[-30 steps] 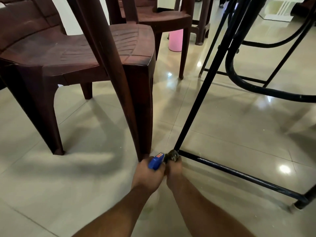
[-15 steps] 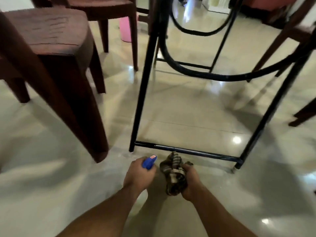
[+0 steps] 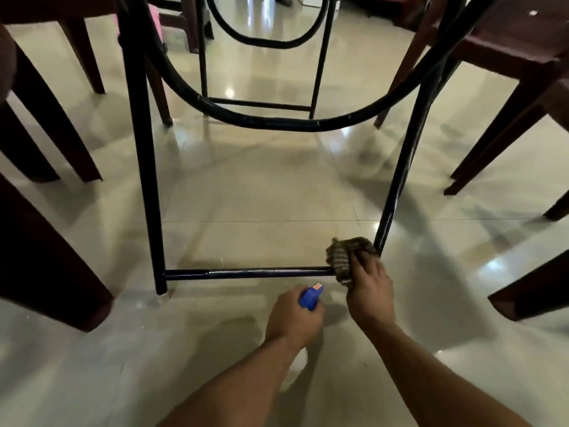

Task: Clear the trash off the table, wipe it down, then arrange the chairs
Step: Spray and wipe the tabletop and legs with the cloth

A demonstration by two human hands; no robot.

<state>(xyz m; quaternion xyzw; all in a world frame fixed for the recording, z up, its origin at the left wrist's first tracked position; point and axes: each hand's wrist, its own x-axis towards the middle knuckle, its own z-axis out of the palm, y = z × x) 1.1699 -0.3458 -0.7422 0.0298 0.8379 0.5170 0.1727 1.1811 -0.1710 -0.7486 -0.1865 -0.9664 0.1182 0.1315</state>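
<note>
Beneath the table, the largest thing on my feed is the glossy tiled floor [image 3: 277, 195], pale and dotted with reflected lights. Dark brown chairs [image 3: 46, 241] stand on both sides of it. I see only their legs and seat edges, some at the left border and some at the right.

Between them rises the table frame [image 3: 143, 149], made of black metal tubing. One leg stands left of centre and another leans in from the right. A curved brace [image 3: 277, 124] sags between the two legs. A low crossbar [image 3: 246, 273] joins them just above the floor, and a second pair of legs shows farther back.

Both forearms reach in from the bottom edge. The right hand [image 3: 369, 291] is at the right end of the crossbar, just beside the foot of the right leg. Its fingers lie close together and are curled over a bunched brownish cloth [image 3: 340, 257], holding it against the bar where bar and leg meet. The cloth wraps over the tube and hides that end of it.

The left hand [image 3: 292, 322] hovers above the floor just left of the right hand, on the near side of the crossbar and apart from it. It is closed in a fist round a spray bottle [image 3: 311, 298]. Only the blue trigger head sticks out above the knuckles, nozzle pointing toward the bar. I cannot tell how the fingers sit on the trigger.
</note>
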